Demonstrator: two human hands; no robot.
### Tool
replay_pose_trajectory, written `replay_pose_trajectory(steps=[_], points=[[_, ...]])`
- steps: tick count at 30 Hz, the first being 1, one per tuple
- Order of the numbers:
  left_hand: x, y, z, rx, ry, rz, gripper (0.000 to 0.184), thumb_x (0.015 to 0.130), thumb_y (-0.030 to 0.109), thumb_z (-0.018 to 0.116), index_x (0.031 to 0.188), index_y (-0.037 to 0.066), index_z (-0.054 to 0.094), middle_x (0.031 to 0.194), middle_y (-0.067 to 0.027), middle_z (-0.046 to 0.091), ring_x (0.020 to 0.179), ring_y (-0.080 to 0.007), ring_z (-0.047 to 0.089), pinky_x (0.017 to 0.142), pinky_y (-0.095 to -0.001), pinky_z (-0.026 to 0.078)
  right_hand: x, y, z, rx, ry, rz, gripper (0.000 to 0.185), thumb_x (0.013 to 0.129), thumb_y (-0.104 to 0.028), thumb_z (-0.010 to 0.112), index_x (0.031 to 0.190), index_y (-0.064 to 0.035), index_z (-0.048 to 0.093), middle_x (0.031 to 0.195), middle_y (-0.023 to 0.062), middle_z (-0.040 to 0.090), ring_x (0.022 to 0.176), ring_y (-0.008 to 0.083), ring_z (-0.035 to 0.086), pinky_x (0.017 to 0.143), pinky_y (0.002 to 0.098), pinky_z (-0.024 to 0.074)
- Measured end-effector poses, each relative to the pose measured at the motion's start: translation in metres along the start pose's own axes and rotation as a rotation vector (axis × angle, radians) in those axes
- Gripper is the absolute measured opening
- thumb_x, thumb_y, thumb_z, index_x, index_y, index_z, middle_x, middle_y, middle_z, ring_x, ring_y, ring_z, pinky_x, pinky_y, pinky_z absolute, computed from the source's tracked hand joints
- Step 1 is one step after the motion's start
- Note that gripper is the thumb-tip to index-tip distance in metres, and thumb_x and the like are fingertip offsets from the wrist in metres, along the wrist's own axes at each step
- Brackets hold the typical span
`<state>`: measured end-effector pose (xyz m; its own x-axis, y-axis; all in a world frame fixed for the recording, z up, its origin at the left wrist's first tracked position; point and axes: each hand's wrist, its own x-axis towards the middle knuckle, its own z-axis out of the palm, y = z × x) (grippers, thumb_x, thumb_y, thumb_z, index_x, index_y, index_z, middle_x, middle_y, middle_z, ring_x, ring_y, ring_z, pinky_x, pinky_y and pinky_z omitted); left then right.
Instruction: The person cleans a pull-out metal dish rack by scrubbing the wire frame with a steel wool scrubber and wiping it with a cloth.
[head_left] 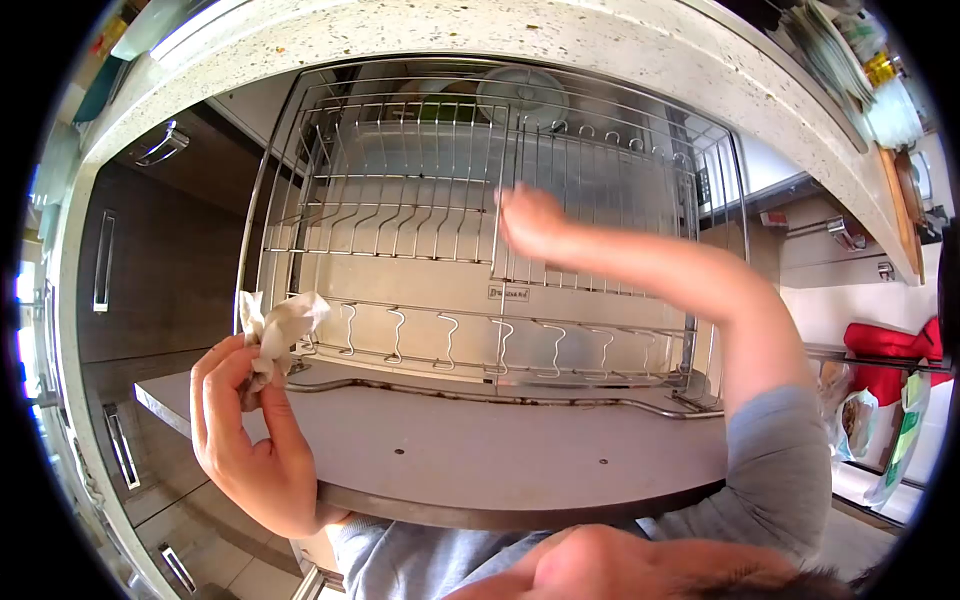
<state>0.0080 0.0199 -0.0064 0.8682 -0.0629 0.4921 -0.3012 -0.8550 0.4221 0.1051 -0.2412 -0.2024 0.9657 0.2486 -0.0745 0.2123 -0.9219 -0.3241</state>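
My left hand [250, 440] is closed on a crumpled white tissue [285, 335], pinched between thumb and fingers. It is at the front left corner of a pulled-out wire dish rack [400, 255]. My right hand [532, 222] reaches over the rack with its fingers curled at the middle upright wire. Slight blur hides whether the fingers grip that wire or something small. Wavy wire holders run along the rack's front, and a rusty-looking bent metal rail [450, 394] lies along the drawer front [500, 450].
A pale speckled countertop [450, 35] overhangs the rack. Dark cabinets with metal handles [105, 260] stand at the left. A round, pale dish-like item [522, 95] is at the back of the rack. Stacked plates [830, 60] and a red cloth [885, 345] are at the right.
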Motion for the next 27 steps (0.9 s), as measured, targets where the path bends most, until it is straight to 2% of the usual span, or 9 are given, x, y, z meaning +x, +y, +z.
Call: replay_pose_trajectory(steps=[3,6,7,11,15,22,23,26,27], points=[[0.0,0.0,-0.001,0.026,-0.003,0.016,0.019,0.068,-0.006,0.05,0.086,-0.003,0.054,0.092,-0.0125,0.057,0.07,-0.0207,0.054,0.058,-0.0258,0.042,-0.009,0.007,0.01,-0.021,-0.147,-0.248,0.02,0.075,-0.013,0.051,0.086,0.0042,0.052,0.08,0.0204,0.057,0.082,0.0329,0.056,0.07,0.0433,0.0477],[0.001,0.001,-0.001,0.043,0.018,0.01,0.02,0.067,-0.007,0.051,0.086,-0.002,0.054,0.092,-0.0126,0.057,0.071,-0.0209,0.054,0.058,-0.0257,0.042,0.04,0.037,-0.01,0.201,-0.054,0.199,0.022,0.078,-0.018,0.053,0.074,0.003,0.05,0.073,0.0201,0.056,0.078,0.0322,0.055,0.071,0.042,0.044],[0.001,0.001,-0.001,0.043,0.016,0.012,0.02,0.067,-0.007,0.051,0.086,-0.002,0.054,0.092,-0.0126,0.057,0.071,-0.0209,0.054,0.058,-0.0257,0.042,0.07,0.08,0.019,-0.028,0.293,-0.038,0.023,0.08,-0.018,0.053,0.07,0.0023,0.047,0.067,0.02,0.054,0.074,0.0335,0.054,0.068,0.0424,0.0436],[0.001,0.003,-0.002,-0.013,-0.01,-0.028,0.02,0.067,-0.008,0.051,0.086,-0.003,0.054,0.092,-0.0129,0.057,0.075,-0.0228,0.056,0.06,-0.0273,0.044,0.044,0.05,0.013,0.065,0.349,0.048,0.023,0.083,-0.017,0.045,0.095,0.003,0.047,0.1,0.0289,0.05,0.083,0.0397,0.053,0.072,0.0439,0.0465],[0.003,0.0,-0.001,-0.068,0.043,0.001,0.02,0.066,-0.01,0.05,0.084,-0.003,0.054,0.09,-0.0143,0.057,0.075,-0.024,0.057,0.057,-0.0269,0.047,-0.03,-0.002,0.002,-0.063,-0.211,-0.11,0.027,0.083,-0.022,0.048,0.101,-0.0025,0.053,0.106,0.0203,0.044,0.108,0.0403,0.039,0.088,0.0448,0.0387],[0.002,0.001,-0.002,-0.036,0.083,-0.046,0.018,0.064,-0.005,0.055,0.081,0.001,0.055,0.085,-0.0098,0.059,0.07,-0.0259,0.057,0.061,-0.0302,0.045,0.072,0.09,0.009,0.44,0.408,0.286,0.027,0.085,-0.026,0.05,0.085,0.0014,0.048,0.081,0.0215,0.051,0.076,0.0349,0.051,0.064,0.0407,0.0422],[0.002,0.002,-0.001,-0.047,0.083,-0.056,0.018,0.064,-0.005,0.055,0.081,0.001,0.055,0.084,-0.0096,0.059,0.07,-0.0261,0.057,0.061,-0.03,0.045,0.089,0.118,0.031,0.14,0.556,0.038,0.025,0.085,-0.024,0.05,0.086,0.0011,0.048,0.084,0.0211,0.05,0.071,0.0347,0.051,0.062,0.0413,0.0428],[0.003,0.001,-0.002,-0.022,0.076,-0.013,0.017,0.064,-0.006,0.054,0.08,0.001,0.054,0.084,-0.0096,0.058,0.069,-0.0257,0.056,0.061,-0.0298,0.045,0.038,0.058,0.025,0.056,0.551,0.118,0.026,0.086,-0.024,0.047,0.094,0.0009,0.049,0.094,0.0228,0.049,0.081,0.038,0.051,0.069,0.0451,0.0432],[0.003,0.001,-0.002,-0.033,0.08,-0.005,0.017,0.064,-0.006,0.054,0.08,0.001,0.054,0.084,-0.0096,0.058,0.069,-0.0257,0.056,0.061,-0.0298,0.045,0.016,0.046,0.01,-0.058,0.267,-0.046,0.032,0.088,-0.028,0.044,0.102,0.0008,0.046,0.102,0.024,0.047,0.094,0.0415,0.048,0.076,0.0449,0.0425]])
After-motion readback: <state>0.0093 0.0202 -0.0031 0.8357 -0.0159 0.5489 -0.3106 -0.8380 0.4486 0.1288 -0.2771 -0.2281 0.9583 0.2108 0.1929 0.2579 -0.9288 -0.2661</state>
